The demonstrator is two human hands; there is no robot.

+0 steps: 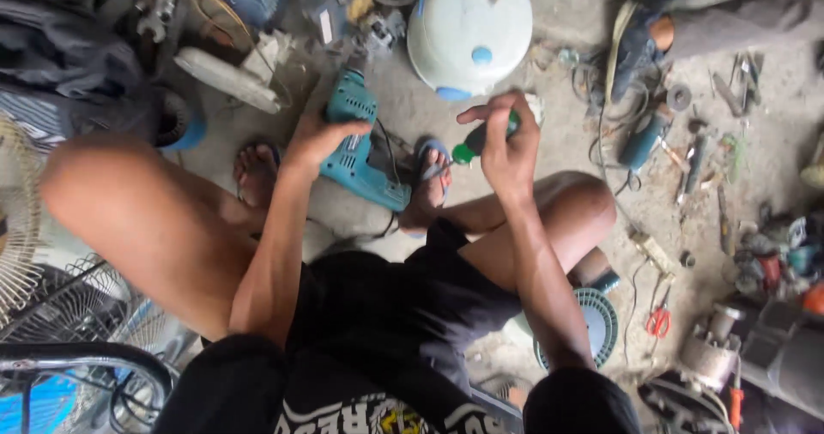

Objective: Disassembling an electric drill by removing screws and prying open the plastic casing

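We look down from our own head at a cluttered concrete floor (pixel 549 22) where we sit low, knees spread, bare feet in blue sandals. Largest around us are a white and blue round appliance housing (pixel 469 29) at the top, wire fan guards (pixel 51 305) at lower left, and a round teal grille (pixel 601 322) by our right thigh. Loose tools and cables lie scattered at right, among them red-handled scissors (pixel 659 321) and a small angle grinder (pixel 644 138).

Between our feet lies a teal electric drill (pixel 356 151), resting on the floor with its black cord trailing toward us. Our left hand (pixel 313 138) is closed over the drill's upper body, pinning it down. Our right hand (pixel 508 142) is raised just beside it, fingers curled and pressed around the green handle of a screwdriver (pixel 470 145), whose shaft points down toward the drill's lower end near our right foot.

We judge that we are at the step of working on the drill's casing, with the tip not yet seated. The next move seems to call for guiding the tip squarely onto a screw while the left hand keeps the drill from rolling. We cannot make out the screw itself.
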